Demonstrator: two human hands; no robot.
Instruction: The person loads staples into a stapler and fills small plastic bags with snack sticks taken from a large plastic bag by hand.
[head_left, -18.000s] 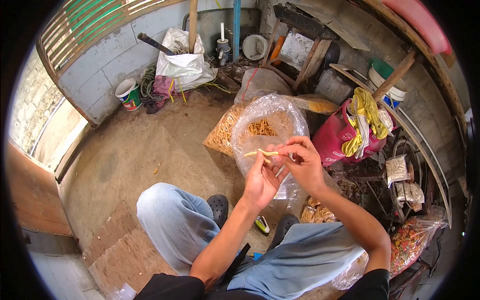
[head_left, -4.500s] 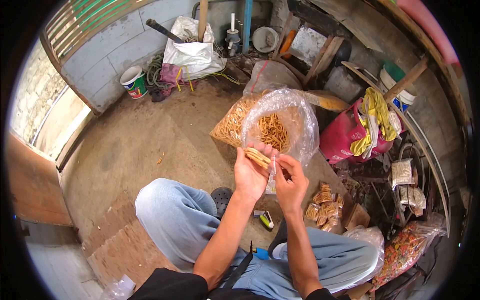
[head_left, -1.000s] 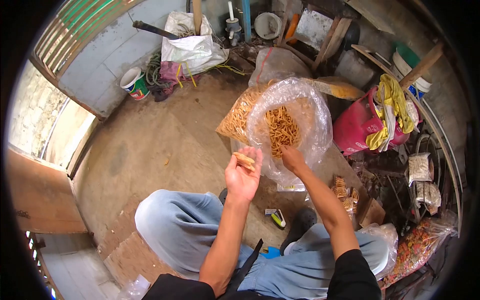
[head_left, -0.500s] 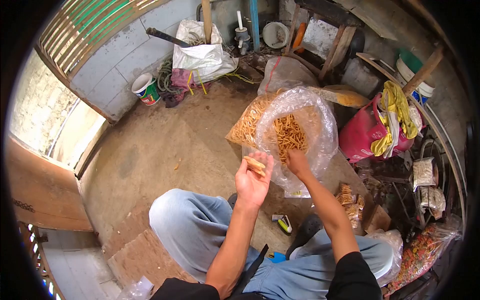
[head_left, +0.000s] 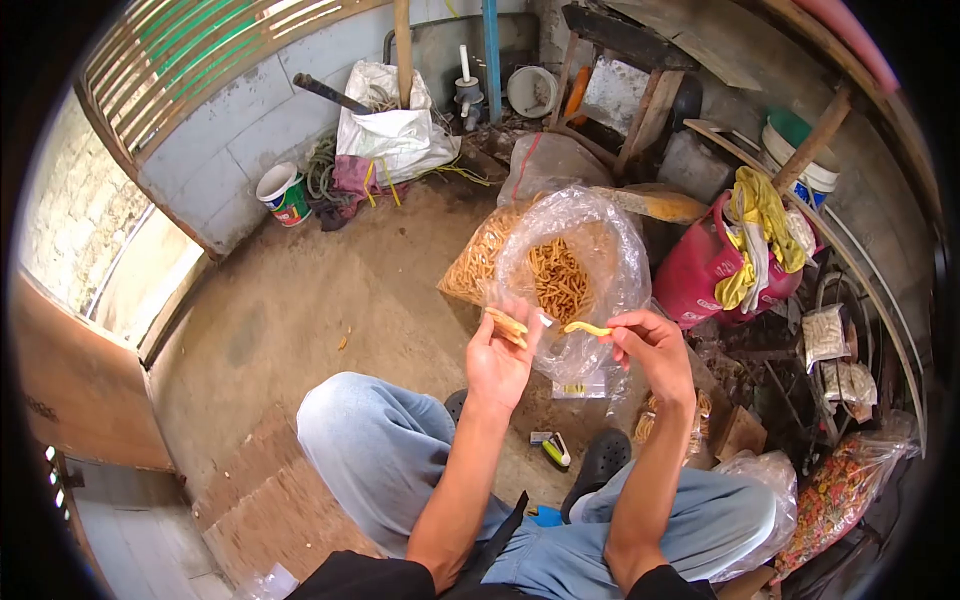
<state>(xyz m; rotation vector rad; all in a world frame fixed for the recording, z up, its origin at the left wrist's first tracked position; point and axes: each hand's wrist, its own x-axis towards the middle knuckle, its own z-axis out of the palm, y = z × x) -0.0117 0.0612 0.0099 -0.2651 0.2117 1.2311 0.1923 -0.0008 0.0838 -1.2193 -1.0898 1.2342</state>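
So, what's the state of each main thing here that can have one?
Left hand: palm up, holding snack sticks
Right hand: pinching one yellow stick
Large clear bag: open, sticks inside
Magenta bin: yellow cloth draped over it
White sack: open at top
Red-and-green-labelled bucket: uncovered

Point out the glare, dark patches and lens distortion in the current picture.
In the head view, the doorway at the left edge is washed out by bright light; in the same head view, the clear plastic bag shows glossy highlights, the clutter beneath the pink bin sits in shadow, and the wide-angle image bows within black, rounded borders.
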